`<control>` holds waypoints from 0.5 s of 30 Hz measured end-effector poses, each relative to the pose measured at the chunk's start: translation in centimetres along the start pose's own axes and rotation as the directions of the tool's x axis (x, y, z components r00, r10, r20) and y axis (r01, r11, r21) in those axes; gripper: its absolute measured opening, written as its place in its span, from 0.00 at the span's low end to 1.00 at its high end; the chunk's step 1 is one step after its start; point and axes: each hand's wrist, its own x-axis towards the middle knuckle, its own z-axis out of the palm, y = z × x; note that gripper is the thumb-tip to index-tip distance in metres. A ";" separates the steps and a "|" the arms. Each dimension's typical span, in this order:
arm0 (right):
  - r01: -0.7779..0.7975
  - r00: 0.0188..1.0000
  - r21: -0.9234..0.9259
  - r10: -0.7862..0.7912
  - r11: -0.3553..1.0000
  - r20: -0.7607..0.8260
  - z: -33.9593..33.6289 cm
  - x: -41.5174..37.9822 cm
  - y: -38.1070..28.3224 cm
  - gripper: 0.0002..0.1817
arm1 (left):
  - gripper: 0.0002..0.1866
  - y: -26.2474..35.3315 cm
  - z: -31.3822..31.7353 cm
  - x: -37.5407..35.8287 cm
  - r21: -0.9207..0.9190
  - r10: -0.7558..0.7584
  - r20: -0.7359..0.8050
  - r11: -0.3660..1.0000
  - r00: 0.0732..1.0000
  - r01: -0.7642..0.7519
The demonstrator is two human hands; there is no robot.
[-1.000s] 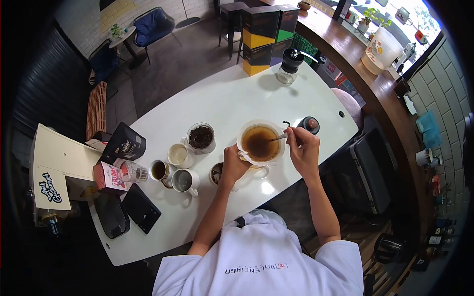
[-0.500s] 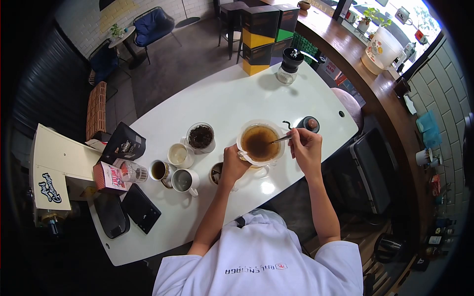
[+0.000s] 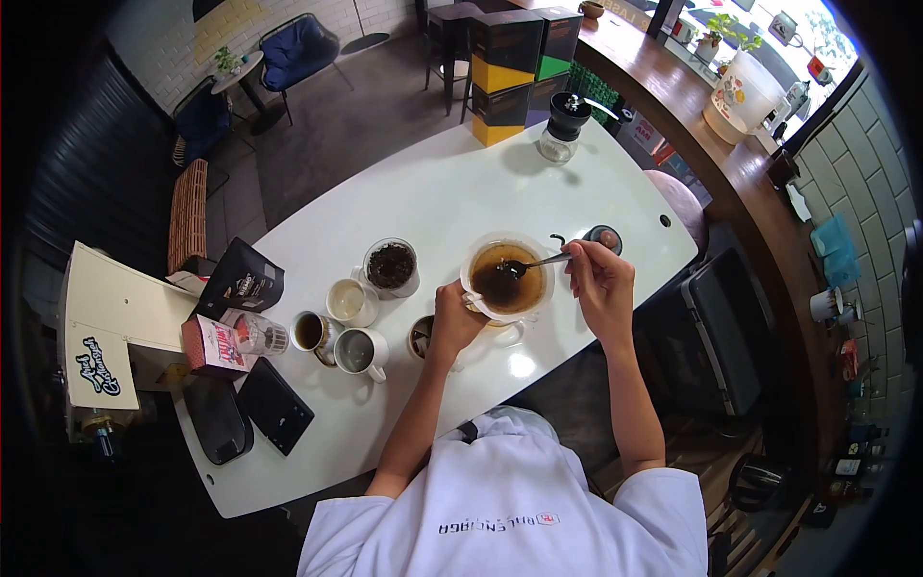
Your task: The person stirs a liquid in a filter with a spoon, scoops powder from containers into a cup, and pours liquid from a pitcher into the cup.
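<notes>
My left hand [image 3: 458,322] is closed at the left side of a white coffee dripper [image 3: 546,288], where its handle seems to be. Inside the paper-lined dripper is brown liquid with dark coffee grounds. My right hand [image 3: 604,293] pinches the handle of a metal spoon [image 3: 543,261]; its bowl is at the surface of the liquid. Beside my left wrist stands a partly covered cup [image 3: 420,337]. Further left are a glass mug of dark grounds [image 3: 391,265], a cream-coloured cup [image 3: 351,303], a white mug [image 3: 361,354] and a cup of brown liquid [image 3: 310,332].
Behind the dripper stand a hand coffee grinder [image 3: 565,130] and stacked boxes [image 3: 504,77]. A dark round-lidded item [image 3: 604,240] sits past my right hand. A black pouch [image 3: 242,279], a pink box [image 3: 216,344] and a black flat device [image 3: 275,406] lie on the left.
My right hand has shifted slightly right and the spoon has risen, so its bowl now shows at the liquid's surface. My left hand stays on the dripper.
</notes>
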 end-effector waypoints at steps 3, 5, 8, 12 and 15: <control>0.035 0.999 -0.048 -0.034 0.998 0.022 0.0 0.0 0.1 0.10 | 0.20 0.2 -0.1 0.0 0.004 0.003 -0.001 1.000 1.000 -0.003; 0.054 0.998 -0.083 -0.051 0.995 0.036 0.0 0.1 0.5 0.09 | 0.20 0.3 -0.1 0.0 0.007 -0.001 -0.001 1.000 1.000 0.001; 0.183 0.983 -0.227 -0.169 0.957 0.077 0.1 0.1 1.5 0.11 | 0.20 0.2 -0.1 0.0 0.009 -0.012 0.006 1.000 1.000 0.012; 0.104 0.994 -0.190 -0.095 0.976 0.058 0.5 -0.2 2.1 0.11 | 0.21 -0.1 -0.1 0.0 0.002 0.000 0.012 1.000 1.000 0.000; -0.003 0.999 -0.138 0.007 0.990 0.031 0.5 -0.2 2.3 0.12 | 0.21 0.0 -0.2 0.0 0.014 -0.018 0.018 1.000 1.000 0.018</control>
